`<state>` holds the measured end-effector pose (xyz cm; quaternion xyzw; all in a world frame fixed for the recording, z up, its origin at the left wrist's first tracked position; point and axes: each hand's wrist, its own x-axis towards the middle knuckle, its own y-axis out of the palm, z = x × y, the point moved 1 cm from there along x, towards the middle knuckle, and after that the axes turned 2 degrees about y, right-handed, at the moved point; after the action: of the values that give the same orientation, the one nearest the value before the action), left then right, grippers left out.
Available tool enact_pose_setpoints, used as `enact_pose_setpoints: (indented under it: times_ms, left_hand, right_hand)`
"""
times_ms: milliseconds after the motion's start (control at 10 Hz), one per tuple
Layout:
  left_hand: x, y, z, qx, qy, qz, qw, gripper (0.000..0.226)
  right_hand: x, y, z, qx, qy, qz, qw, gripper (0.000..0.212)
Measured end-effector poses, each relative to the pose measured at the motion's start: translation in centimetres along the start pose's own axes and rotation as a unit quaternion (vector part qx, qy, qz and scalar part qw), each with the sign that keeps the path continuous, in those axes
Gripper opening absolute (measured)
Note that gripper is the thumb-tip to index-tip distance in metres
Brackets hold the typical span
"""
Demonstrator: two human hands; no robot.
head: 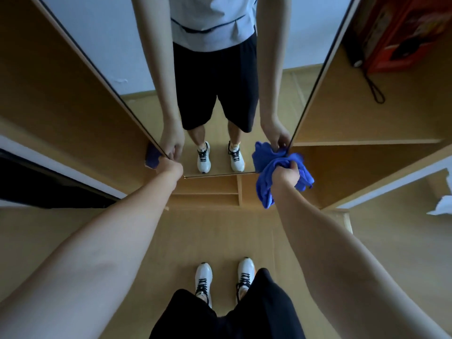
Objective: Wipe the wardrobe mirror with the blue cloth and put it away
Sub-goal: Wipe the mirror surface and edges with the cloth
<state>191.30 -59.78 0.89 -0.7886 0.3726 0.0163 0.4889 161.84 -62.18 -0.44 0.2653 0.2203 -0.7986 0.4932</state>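
Mirror (215,99) (wooden wardrobe), right hand (285,176) grasping blue cloth (265,189), left hand (172,168) clenched.

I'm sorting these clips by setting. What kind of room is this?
Probably a bedroom or dressing area at home. A tall mirror is set in a light wooden wardrobe with open shelves, and the floor is wood-look. The right hand grips a blue cloth.

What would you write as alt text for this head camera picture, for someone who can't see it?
Seen from above, a person facing a wardrobe mirror grips a bunched blue cloth in the right hand at the mirror's lower right corner. The left hand holds its lower left edge. White trainers stand on a wooden floor.
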Motion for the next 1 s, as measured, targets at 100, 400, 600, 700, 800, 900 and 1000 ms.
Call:
enact_pose_setpoints:
  times_ms: [100,400,600,700,800,900,1000]
  left_hand:
    - [-1.9,-1.4,-1.1,0.008,0.012,0.017,1.0,0.039]
    - [-3.0,-3.9,-1.7,-0.043,0.073,0.036,0.996,0.033]
    - [-3.3,-4.1,-1.4,-0.022,0.068,0.051,0.996,0.051]
    - [-3.0,-3.6,-1.1,-0.011,0.068,0.058,0.996,0.056]
    - [-2.7,-3.6,-1.1,-0.017,0.063,0.074,0.995,0.055]
    - [-2.0,-3.6,-0.9,-0.028,0.059,0.09,0.994,0.051]
    - [-1.9,-3.8,-0.9,-0.046,0.044,0.102,0.993,0.045]
  right_hand:
    - [-0.9,-0.9,1.3,0.0,-0.014,-0.011,1.0,0.034]
    - [-5.4,-3.0,4.2,0.067,-0.032,-0.004,0.997,0.022]
    - [-6.5,-2.8,5.9,0.02,-0.027,-0.003,0.999,0.028]
    - [-7.2,-2.1,5.8,0.083,0.005,-0.003,0.997,0.02]
    - [-7.1,-1.7,5.2,0.143,0.063,-0.014,0.988,0.025]
    - [-6.4,-1.6,5.3,0.156,0.121,-0.02,0.98,0.032]
    - [-6.0,-1.7,6.0,0.112,0.117,0.022,0.987,0.019]
